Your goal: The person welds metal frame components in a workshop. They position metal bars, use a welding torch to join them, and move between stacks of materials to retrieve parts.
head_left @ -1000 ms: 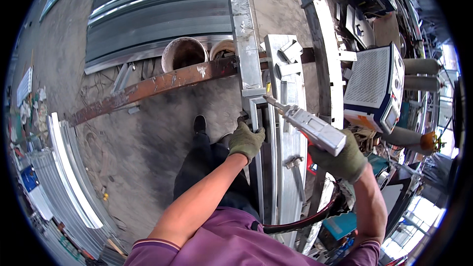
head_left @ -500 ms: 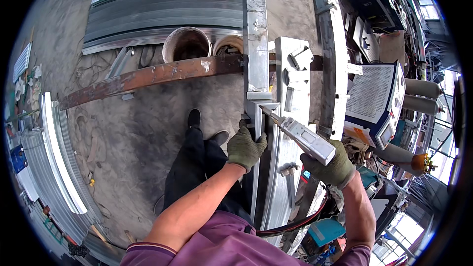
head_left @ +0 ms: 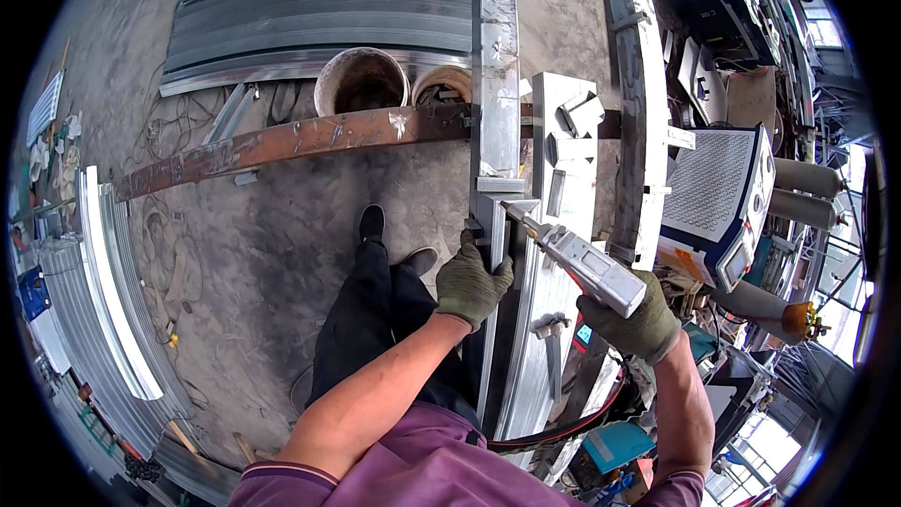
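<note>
My right hand [head_left: 633, 319], in a dark green work glove, is closed round the grip of a silver handheld welding gun [head_left: 593, 270]. The gun slants up and to the left, and its narrow nozzle tip is at the corner of a metal frame [head_left: 511, 216] made of channel-like profiles. Whether the tip touches the metal I cannot tell. My left hand [head_left: 471, 284], gloved alike, grips the frame's left side just below that corner, thumb and fingers on either side of the profile. A wide steel bar [head_left: 497, 84] lies beyond the corner.
A rusty beam [head_left: 310, 138] crosses ahead, with two buckets [head_left: 327, 84] behind it. Small metal offcuts [head_left: 574, 148] and a clamp [head_left: 552, 327] lie on the bench beam to the right. Farther right stand a white-and-blue machine [head_left: 709, 178] and gas cylinders [head_left: 765, 305]. Sheet profiles [head_left: 319, 9] lie beyond.
The whole view has shifted slightly. My hands and the welding gun keep nearly the same place against the frame.
</note>
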